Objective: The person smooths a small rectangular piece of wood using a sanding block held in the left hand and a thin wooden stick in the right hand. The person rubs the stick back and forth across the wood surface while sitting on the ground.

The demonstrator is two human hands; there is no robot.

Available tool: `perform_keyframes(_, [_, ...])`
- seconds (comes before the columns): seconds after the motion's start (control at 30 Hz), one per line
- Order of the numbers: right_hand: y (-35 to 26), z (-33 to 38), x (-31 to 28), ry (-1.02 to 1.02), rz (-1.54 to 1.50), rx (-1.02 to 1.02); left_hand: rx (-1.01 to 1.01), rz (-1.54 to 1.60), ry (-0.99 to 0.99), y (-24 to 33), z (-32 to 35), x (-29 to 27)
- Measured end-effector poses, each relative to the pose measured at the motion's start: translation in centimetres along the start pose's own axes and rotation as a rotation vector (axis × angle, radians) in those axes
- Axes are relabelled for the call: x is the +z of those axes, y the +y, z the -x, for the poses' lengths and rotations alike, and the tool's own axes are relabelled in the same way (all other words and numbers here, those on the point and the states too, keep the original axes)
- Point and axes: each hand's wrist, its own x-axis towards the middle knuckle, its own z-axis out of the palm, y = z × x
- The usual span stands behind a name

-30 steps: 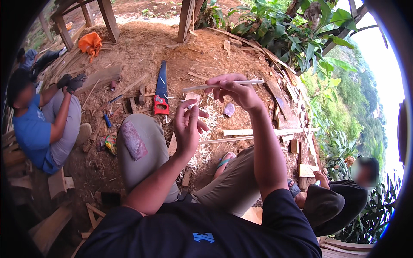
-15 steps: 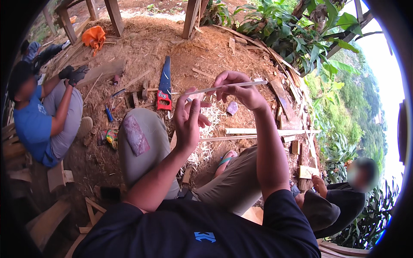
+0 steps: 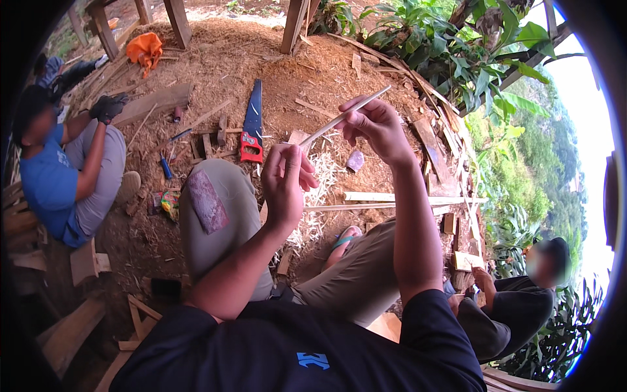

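Note:
Between my two hands a thin pale wooden stick [image 3: 334, 122] is held up, slanting from lower left to upper right. My left hand [image 3: 287, 178] pinches its lower end between thumb and fingers. Farther along, my right hand [image 3: 373, 130] grips it near the upper end, which sticks out past the fingers. A worn, purplish sheet of sandpaper [image 3: 208, 201] lies on my left knee. Another small purplish piece [image 3: 354, 161] rests on the ground beyond my hands.
A handsaw [image 3: 252, 124] with a red handle lies ahead on shavings. Left of it are a blue-handled tool [image 3: 166, 168] and wood offcuts. Long wooden strips [image 3: 405, 198] lie to my right. One person [image 3: 55, 173] sits at left, another [image 3: 516, 300] at lower right.
The stick has tilted from nearly level to a steeper slant, its right end rising. My left hand has dropped slightly and closed on the lower end.

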Motion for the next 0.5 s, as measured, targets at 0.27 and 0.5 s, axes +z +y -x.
perform_keyframes(0.27, [0.2, -0.2, 0.6, 0.030, -0.025, 0.053, -0.110, -0.050, -0.137, 0.0, 1.2, 0.7])
perform_keyframes(0.5, [0.5, -0.4, 1.5, 0.029, 0.008, 0.111, -0.175, -0.051, -0.210, -0.2, 1.7, 1.0])
